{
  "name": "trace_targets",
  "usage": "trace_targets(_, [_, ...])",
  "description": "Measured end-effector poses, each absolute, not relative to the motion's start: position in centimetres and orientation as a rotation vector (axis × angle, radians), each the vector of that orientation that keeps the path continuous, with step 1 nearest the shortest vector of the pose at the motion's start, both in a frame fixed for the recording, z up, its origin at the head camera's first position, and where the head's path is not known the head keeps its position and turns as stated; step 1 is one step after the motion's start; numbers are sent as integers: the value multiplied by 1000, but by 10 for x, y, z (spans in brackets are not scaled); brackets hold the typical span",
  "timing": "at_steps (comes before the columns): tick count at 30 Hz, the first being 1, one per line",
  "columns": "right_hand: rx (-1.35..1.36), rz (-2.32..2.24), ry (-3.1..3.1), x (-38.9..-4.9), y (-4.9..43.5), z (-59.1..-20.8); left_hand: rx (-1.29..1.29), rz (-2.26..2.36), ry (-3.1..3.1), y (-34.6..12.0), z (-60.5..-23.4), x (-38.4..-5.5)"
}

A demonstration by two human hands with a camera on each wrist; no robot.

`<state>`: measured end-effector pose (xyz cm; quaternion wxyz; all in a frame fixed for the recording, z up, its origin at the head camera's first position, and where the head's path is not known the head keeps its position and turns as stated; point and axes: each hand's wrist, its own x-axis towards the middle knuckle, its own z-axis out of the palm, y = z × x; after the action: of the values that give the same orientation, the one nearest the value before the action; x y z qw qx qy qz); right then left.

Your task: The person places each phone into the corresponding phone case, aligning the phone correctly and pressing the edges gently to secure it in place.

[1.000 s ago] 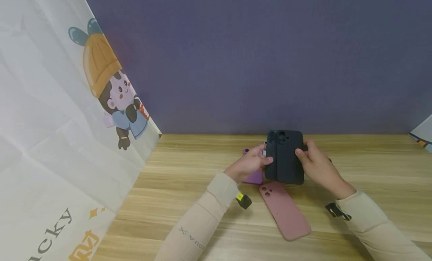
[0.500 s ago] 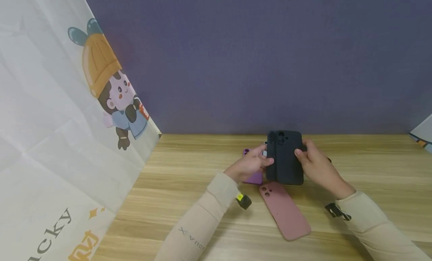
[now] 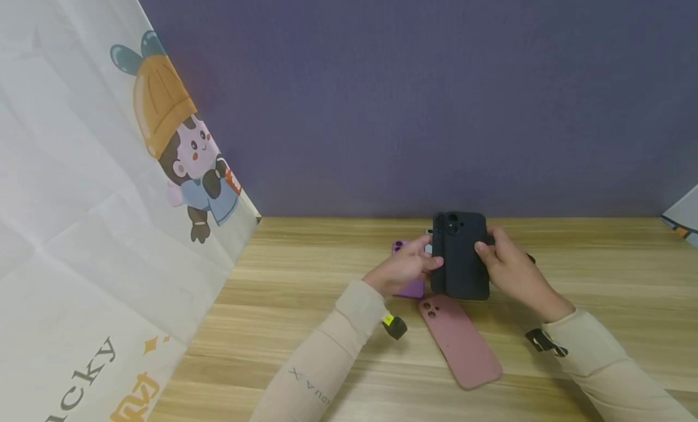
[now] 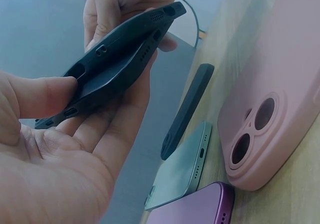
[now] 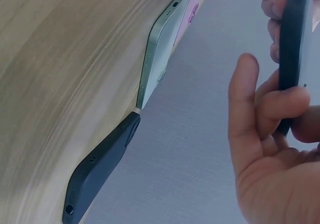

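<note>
In the head view I hold two dark phone cases that overlap, backs up, above the table. My left hand (image 3: 403,267) pinches the rear, left-hand case (image 3: 437,279) by its side, thumb on top and fingers beneath. My right hand (image 3: 509,267) grips the front black case (image 3: 466,258) at its right side, thumb on its back. In the left wrist view, the two cases' bottom edges, with port and speaker cutouts, lie at an angle with a wedge-shaped gap between them. Most of the rear case is hidden by the front one.
A pink phone case (image 3: 463,343) lies slanted on the wooden table (image 3: 327,240) nearest me. A purple phone (image 3: 409,290) lies partly under my left hand. Beside it are a pale green phone (image 4: 185,164) and another dark case (image 5: 100,169). A dark blue panel (image 3: 382,107) stands behind.
The two dark cases have slid closer together, so the front one now covers more of the rear one. Both hands still hold them in nearly the same place.
</note>
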<state>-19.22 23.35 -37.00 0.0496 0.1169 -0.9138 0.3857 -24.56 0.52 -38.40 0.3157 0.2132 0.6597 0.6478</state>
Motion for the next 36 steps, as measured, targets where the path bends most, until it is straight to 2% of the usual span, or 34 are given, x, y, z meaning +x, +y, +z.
trace_targets(36, [386,1245,-2790,-191,235,-372,531,1816,1624,13,-381,-242])
